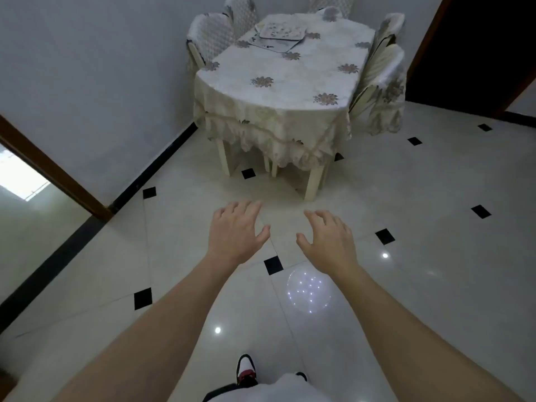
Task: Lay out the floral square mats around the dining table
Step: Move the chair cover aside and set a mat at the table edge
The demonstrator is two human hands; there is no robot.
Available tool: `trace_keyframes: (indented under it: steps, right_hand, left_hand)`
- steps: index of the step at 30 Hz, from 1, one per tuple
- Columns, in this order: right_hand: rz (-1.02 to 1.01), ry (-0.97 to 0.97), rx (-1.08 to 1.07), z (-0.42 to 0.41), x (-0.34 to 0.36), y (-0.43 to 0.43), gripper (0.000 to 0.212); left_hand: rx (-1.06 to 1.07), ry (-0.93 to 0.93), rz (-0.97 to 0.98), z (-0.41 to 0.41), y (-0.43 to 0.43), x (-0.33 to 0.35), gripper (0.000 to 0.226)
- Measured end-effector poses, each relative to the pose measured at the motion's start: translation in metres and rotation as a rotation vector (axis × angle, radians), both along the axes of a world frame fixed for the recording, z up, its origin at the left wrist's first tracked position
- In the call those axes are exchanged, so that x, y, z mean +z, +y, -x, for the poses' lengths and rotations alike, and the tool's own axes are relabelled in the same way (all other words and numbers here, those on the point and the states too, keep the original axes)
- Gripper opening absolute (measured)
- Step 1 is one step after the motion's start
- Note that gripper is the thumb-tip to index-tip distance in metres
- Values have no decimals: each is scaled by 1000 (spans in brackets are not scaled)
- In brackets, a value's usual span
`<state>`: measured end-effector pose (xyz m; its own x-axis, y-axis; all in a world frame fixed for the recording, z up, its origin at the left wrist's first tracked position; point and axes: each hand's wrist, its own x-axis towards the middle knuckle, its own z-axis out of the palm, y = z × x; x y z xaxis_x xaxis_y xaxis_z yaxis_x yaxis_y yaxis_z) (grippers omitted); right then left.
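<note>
A stack of floral square mats (280, 33) lies at the far end of the dining table (278, 82), which wears a cream cloth with flower prints. The table stands well ahead of me across the tiled floor. My left hand (236, 230) and my right hand (329, 237) are stretched out in front of me over the floor, palms down, fingers spread, holding nothing. Both hands are far short of the table and the mats.
Covered chairs stand around the table: two on the left (211, 36), two on the right (383, 79), one at the far end (330, 7). A wall runs along the left, with a doorway (26, 181) at near left and a dark opening (475, 47) at right. My shoe (246, 369) shows below.
</note>
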<state>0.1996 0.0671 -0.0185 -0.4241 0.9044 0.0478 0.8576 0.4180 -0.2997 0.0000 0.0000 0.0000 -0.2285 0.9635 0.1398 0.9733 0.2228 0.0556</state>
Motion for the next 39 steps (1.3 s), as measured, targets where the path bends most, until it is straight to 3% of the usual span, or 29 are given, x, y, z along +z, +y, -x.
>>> trace_keyframes:
  steps: [12,28,39]
  right_hand:
    - [38,-4,112,61,-12,55,54]
    - [64,-78,195,317,-22,194,58]
    - [63,-86,246,439,-27,299,58]
  left_hand:
    - [78,-15,-31,53,36,-19,58]
    - [239,-113,-46,304,166,-34,60]
    - [279,-123,-56,415,260,-40,59]
